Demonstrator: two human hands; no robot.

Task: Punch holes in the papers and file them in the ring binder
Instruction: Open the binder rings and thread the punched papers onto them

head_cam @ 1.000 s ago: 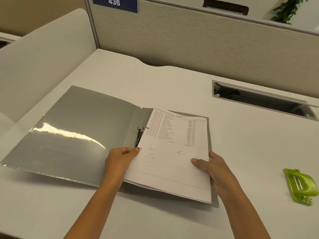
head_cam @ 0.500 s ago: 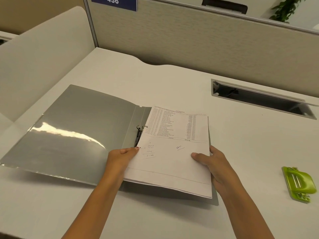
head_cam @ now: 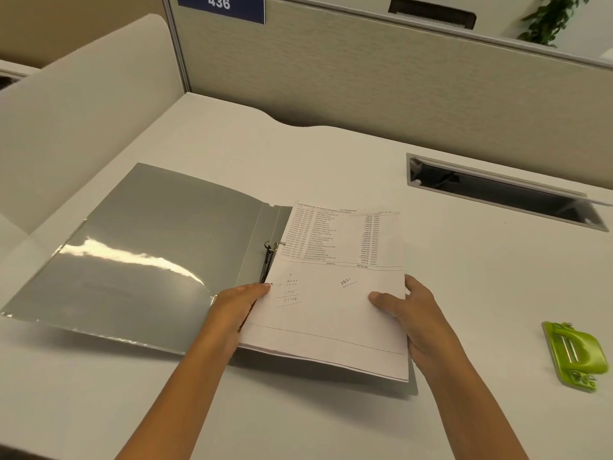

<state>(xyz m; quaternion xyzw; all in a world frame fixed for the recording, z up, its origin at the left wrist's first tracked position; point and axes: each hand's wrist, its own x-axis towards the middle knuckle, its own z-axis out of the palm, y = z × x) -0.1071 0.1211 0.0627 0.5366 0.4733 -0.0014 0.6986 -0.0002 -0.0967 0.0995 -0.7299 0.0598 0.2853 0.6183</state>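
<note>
A thin stack of white papers (head_cam: pixel 335 293) lies on the right half of an open grey ring binder (head_cam: pixel 132 260), whose glossy plastic cover spreads flat toward 9 o'clock. Printed rows end in "TOTAL", with handwritten numbers below. The left hand (head_cam: pixel 238 307) presses closed fingers on the papers' ring-side edge; the right hand (head_cam: pixel 411 310) pinches the opposite edge, thumb on top. A green hole punch (head_cam: pixel 575 355) sits at 3 o'clock on the smooth off-white desk (head_cam: pixel 464 277). A blue sign (head_cam: pixel 220 6) reads "436".

Beneath both hands the papers (head_cam: pixel 335 293) hide the lower ring and most of the ring binder's (head_cam: pixel 139 257) right cover; the printed rows are too small to read
</note>
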